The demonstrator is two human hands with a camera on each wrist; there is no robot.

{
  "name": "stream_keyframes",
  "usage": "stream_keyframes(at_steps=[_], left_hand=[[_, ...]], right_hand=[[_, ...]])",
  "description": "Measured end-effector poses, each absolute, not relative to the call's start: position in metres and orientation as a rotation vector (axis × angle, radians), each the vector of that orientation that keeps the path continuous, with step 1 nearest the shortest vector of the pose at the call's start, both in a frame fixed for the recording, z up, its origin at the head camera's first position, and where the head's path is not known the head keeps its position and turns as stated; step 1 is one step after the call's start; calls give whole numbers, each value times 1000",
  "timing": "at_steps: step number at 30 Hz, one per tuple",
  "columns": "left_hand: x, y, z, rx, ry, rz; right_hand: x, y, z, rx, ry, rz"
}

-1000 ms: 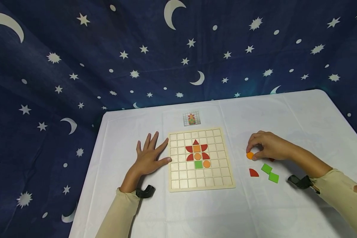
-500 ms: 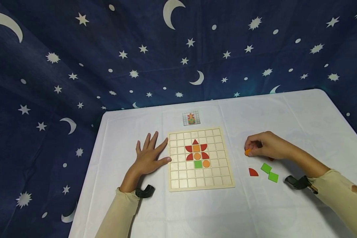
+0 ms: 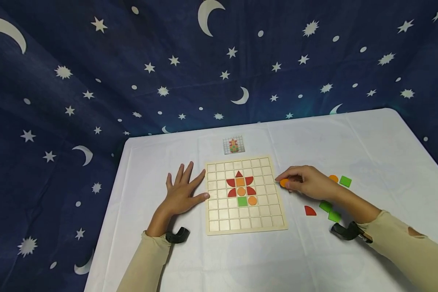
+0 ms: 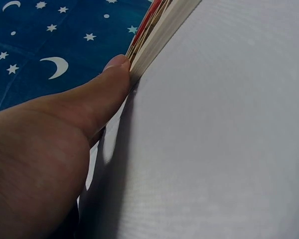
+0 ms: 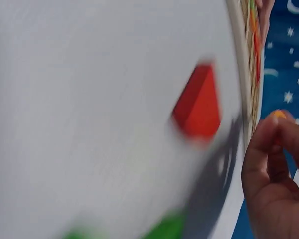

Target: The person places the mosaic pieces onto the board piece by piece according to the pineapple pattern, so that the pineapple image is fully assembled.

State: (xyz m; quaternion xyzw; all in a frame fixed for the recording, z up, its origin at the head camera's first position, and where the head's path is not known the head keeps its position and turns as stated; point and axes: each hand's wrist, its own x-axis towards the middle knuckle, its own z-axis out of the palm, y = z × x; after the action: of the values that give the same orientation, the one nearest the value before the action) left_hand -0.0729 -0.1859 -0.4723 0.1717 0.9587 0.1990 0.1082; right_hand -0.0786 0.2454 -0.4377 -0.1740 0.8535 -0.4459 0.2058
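In the head view a square wooden grid board (image 3: 219,223) lies on the table. On it sit red quarter-circles (image 3: 230,183), a red triangle (image 3: 239,174), an orange square (image 3: 239,182), two orange discs (image 3: 252,200) and a green square (image 3: 242,201). My right hand (image 3: 308,182) pinches another orange disc (image 3: 284,183) just off the board's right edge; the right wrist view shows only a sliver of that orange disc (image 5: 279,114). My left hand (image 3: 184,194) lies spread, its thumb touching the board's left edge, also seen in the left wrist view.
A small pattern card (image 3: 234,145) lies behind the board. Right of the board are a loose red quarter-circle (image 3: 310,211) and green squares (image 3: 334,216). Another green square (image 3: 345,181) and an orange disc (image 3: 333,178) lie beyond my right forearm. A starry cloth (image 3: 190,73) hangs behind the table.
My right hand has carried the pinched orange disc leftward to the board's edge, uncovering an orange disc and a green square behind it. My left hand has stayed in place.
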Motion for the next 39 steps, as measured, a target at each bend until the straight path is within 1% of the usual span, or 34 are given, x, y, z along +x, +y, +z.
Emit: stream_keyframes(at_steps=[5,7,16,21,30,39], left_hand=[[-72,-186,-473,513,2827,594],[-72,-186,-473,514,2829,593],[-73,-186,-472,507,2820,600],[-73,-185,-472,504,2816,609],[-73,-186,-472,505,2824,598],[-73,-186,-472,508,2822,587]], right_hand=[[-73,213,-436,-346,2223,-1379],[-72,202,-436,-329,2190,-1415],[-65,159,-439,-500,2298,-1339],[-63,141,-440,-551,2292,-1344],[-60,118,-440,-572,2402,-1290],[-56,104,-443,-692,2510,-1236]])
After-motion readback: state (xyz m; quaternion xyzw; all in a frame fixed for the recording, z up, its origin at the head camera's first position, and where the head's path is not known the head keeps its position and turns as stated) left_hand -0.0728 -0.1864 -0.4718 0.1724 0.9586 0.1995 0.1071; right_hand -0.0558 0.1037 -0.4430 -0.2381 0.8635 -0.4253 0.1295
